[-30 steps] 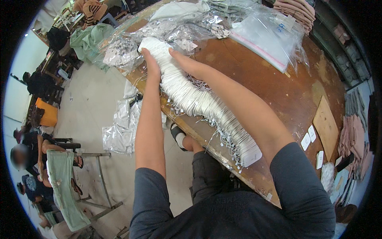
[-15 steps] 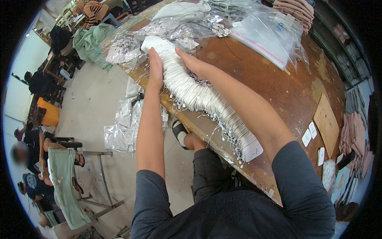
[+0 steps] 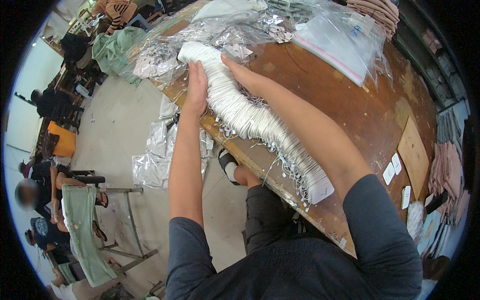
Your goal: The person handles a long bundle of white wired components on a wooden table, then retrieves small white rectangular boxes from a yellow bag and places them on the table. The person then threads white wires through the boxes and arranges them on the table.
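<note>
Nearest us, the long row of white string hang tags point(image 3: 260, 125) ends just above our lap, at the near edge of the wooden worktable point(image 3: 360, 115). From there it runs along that edge, away and to the left, so its long axis follows the table edge, with each card standing across it. We judge the row light but loose: stiff little cards packed face to face, with strings trailing, likely to bow or spill if lifted from the middle. It is best held by pressing inward at both ends.

Our right hand point(image 3: 239, 70) lies along the row's inner side, its fingers extended flat against the cards, with the forearm over the near half. Our left hand point(image 3: 196, 87) clasps the outer side at the table's edge, its fingers curled against the cards. Beyond the far end lie crumpled clear plastic bags point(image 3: 210, 37), and farther right a flat zip bag point(image 3: 335, 47).
</note>
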Motion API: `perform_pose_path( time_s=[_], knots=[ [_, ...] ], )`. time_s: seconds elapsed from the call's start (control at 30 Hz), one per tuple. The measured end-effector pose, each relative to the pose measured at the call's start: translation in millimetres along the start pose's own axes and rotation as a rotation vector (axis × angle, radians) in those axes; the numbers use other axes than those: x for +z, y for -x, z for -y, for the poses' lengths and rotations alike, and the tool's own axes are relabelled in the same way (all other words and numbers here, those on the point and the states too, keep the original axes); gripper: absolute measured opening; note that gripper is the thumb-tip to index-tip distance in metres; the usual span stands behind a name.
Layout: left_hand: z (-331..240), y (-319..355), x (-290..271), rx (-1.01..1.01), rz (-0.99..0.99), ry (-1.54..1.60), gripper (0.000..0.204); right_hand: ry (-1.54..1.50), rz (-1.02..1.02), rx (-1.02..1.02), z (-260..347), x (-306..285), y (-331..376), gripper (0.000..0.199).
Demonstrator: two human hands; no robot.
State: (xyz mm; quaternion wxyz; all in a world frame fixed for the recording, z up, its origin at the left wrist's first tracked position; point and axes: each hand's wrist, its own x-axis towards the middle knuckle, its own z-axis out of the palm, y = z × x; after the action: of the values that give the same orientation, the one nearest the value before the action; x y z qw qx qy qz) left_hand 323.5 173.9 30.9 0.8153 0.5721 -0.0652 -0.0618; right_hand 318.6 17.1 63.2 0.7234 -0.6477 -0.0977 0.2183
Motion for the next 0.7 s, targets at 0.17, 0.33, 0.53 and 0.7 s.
perform_pose_path(
  time_s=[0.17,0.33,0.53,0.7],
  knots=[
    [-8.7,13.9,-4.1,0.104,-0.068,-0.092,0.087,-0.086,0.039,0.021,10.9,-3.0,4.9,0.073],
    [-7.5,21.1,-1.8,-0.012,0.122,-0.005,0.098,-0.086,0.051,-0.052,9.8,4.2,9.2,0.074],
    [-7.0,15.0,-12.4,-0.071,-0.006,-0.121,0.099,-0.102,0.069,0.000,8.3,-8.7,6.6,0.074],
    [-5.7,19.4,-16.9,-0.091,0.119,-0.152,0.095,-0.085,0.052,-0.044,0.8,-8.8,-2.7,0.074]
  ],
)
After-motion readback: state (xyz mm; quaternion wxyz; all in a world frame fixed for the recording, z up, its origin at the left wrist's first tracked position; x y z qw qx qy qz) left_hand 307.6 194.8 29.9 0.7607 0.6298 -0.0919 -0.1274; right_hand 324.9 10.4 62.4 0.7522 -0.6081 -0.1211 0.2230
